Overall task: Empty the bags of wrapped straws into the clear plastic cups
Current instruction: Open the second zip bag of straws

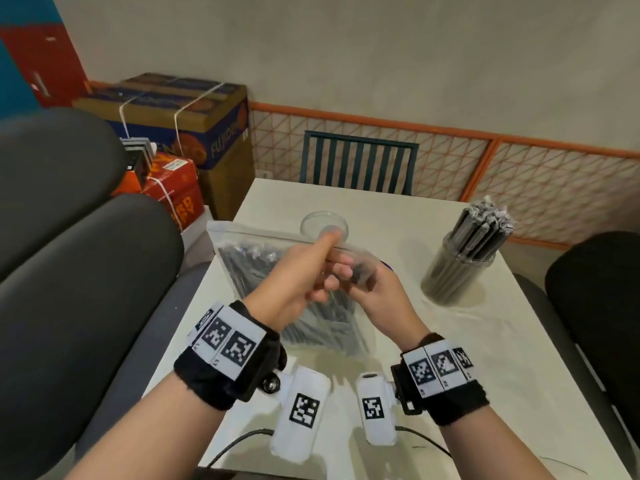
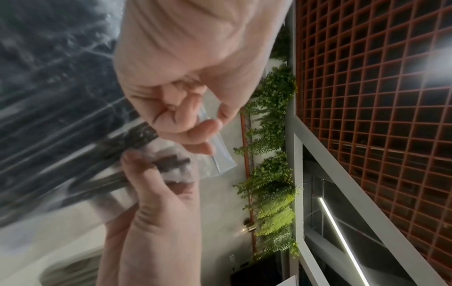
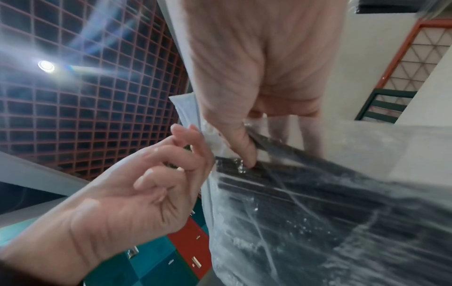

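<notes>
A clear zip bag [image 1: 263, 271] full of black wrapped straws hangs tilted above the table, held by both hands at its right top corner. My left hand [image 1: 311, 268] pinches the bag's zip strip, thumb pointing up. My right hand [image 1: 372, 285] grips the bag beside it, thumb on the near face and fingers behind. In the left wrist view the left hand [image 2: 195, 123] pinches the strip [image 2: 220, 154]. In the right wrist view the right thumb [image 3: 244, 147] presses on the bag [image 3: 318, 212]. An empty clear cup [image 1: 323, 221] stands behind the bag. A second cup [image 1: 457, 275] at the right is packed with straws.
The white table [image 1: 467, 341] has a green slatted chair [image 1: 358, 164] at its far edge. Dark padded seats [image 1: 86, 271] flank the left side, another [image 1: 595, 289] the right. Cardboard boxes [image 1: 194, 126] are stacked at the far left. Cables [image 1: 242, 441] lie near the front edge.
</notes>
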A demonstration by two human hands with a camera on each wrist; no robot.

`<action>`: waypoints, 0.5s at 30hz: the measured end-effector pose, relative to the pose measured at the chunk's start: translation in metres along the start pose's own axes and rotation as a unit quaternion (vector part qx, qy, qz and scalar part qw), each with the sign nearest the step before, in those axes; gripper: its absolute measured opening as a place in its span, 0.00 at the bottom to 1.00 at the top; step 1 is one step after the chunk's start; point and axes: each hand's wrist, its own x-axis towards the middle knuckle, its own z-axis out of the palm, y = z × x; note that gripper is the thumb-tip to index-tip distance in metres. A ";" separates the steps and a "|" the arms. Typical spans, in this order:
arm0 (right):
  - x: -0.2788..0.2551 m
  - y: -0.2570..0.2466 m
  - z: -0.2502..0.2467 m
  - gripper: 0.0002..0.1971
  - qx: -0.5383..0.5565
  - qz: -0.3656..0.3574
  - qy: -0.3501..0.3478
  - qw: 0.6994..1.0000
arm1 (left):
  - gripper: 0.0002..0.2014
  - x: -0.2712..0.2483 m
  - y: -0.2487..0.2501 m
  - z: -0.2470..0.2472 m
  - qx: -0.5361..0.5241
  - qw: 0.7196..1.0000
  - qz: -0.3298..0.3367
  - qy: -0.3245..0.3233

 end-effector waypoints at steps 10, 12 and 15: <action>-0.015 -0.026 -0.008 0.31 -0.066 0.038 -0.057 0.995 | 0.10 0.001 -0.011 -0.005 0.040 0.996 0.082 -0.013; -0.019 -0.039 -0.010 0.30 -0.125 -0.017 0.007 0.992 | 0.12 0.002 -0.013 -0.005 0.064 0.992 0.108 0.011; -0.017 -0.051 -0.010 0.15 -0.282 -0.096 0.092 0.950 | 0.12 0.003 -0.018 -0.002 0.064 0.988 0.140 0.019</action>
